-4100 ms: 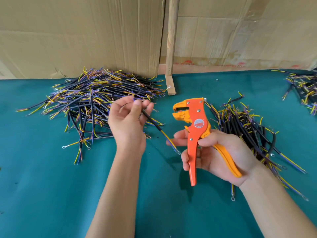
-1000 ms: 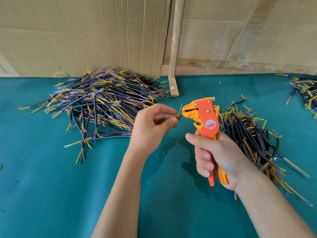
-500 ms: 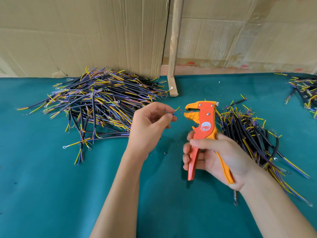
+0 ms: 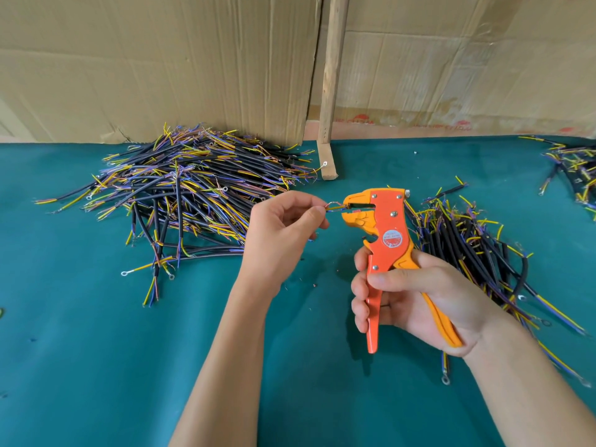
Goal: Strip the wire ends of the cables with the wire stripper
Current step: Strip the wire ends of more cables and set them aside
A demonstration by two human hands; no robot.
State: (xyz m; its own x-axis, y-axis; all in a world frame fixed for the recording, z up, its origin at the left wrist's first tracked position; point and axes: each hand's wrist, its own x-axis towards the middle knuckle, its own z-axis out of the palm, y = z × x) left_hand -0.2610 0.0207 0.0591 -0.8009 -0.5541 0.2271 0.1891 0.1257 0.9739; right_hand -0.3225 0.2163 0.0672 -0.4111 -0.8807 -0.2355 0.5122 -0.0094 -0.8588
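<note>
My right hand (image 4: 416, 298) grips the two handles of an orange wire stripper (image 4: 383, 230), held upright with its jaws pointing left. My left hand (image 4: 283, 230) pinches a cable's thin yellow and blue wire ends (image 4: 333, 207), and their tips lie in the stripper's jaws. The rest of that cable is hidden behind my left hand. A big pile of black cables with yellow and purple ends (image 4: 190, 191) lies at the left. A second pile of cables (image 4: 477, 253) lies right of the stripper, behind my right hand.
The work sits on a teal table cover (image 4: 96, 350). Cardboard sheets (image 4: 161, 59) and a wooden post (image 4: 329, 91) stand along the back edge. A third cable heap (image 4: 574, 169) lies at the far right. Small insulation scraps dot the cover between my hands.
Half a second ago the wire ends were just left of the jaws; now they sit inside them. One second ago the handles were squeezed together; they are spread apart now.
</note>
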